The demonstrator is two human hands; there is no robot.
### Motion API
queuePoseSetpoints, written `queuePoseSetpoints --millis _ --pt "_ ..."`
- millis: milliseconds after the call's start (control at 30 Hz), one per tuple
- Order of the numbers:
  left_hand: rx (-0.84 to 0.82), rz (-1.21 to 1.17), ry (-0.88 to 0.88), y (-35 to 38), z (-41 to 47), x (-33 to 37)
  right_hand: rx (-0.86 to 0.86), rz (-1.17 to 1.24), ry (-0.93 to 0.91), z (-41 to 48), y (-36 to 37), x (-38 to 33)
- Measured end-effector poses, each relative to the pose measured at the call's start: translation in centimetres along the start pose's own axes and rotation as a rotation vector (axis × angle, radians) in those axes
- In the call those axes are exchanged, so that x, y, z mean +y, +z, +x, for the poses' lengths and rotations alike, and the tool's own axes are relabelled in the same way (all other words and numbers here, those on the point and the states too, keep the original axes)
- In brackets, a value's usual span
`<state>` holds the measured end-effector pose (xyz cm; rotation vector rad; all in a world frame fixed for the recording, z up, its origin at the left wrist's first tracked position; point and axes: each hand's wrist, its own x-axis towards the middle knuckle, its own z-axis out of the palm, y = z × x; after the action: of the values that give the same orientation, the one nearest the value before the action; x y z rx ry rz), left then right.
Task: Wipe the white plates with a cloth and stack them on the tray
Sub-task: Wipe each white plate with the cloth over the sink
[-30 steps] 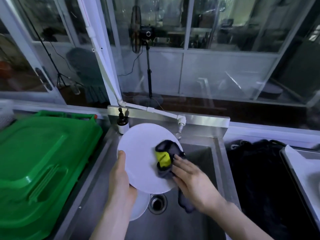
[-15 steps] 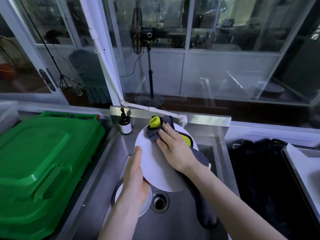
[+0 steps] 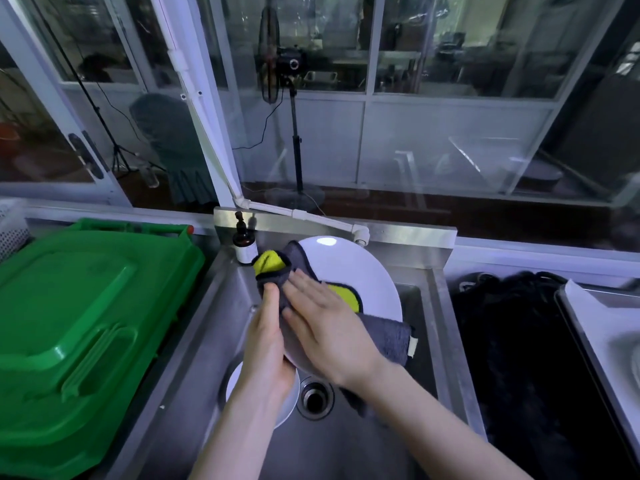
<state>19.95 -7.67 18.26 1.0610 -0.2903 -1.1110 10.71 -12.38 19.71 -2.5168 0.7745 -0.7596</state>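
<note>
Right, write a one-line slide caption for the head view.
Over a steel sink, the left hand holds a white plate; the right hand presses a grey-yellow cloth on it.

The white plate (image 3: 349,271) is showing a smooth, glossy face and is catching a bright highlight near its top rim. The cloth (image 3: 384,336) lying across it is presenting a soft, matt, napped surface, grey on one side and yellow on the other. The sink (image 3: 194,358) is reading as brushed steel, dull-shining and faintly streaked. The green bin lid (image 3: 86,306) beside it is looking like moulded plastic, smooth with a mild sheen. The pump bottle (image 3: 244,244) is appearing dark and glossy and is carrying a matt white label.
</note>
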Motion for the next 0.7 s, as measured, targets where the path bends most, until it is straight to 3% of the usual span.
queuePoseSetpoints --millis 233,400,533,700 --pt "0.065 -0.025 -0.006 -0.5 0.0 2.0 0.062 -0.128 0.252 2.8 -1.5 4.8" --pt "0.098 -0.077 0.035 -1.4 0.7 3.4 0.066 -0.183 0.107 -2.7 -1.4 4.0" --pt "0.086 -0.143 -0.102 -0.9 0.9 2.6 -0.003 -0.047 -0.096 -3.9 0.4 0.0" --pt "-0.007 -0.219 -0.091 -0.2 1.2 1.6 0.024 0.066 0.052 0.6 -0.2 -1.1"
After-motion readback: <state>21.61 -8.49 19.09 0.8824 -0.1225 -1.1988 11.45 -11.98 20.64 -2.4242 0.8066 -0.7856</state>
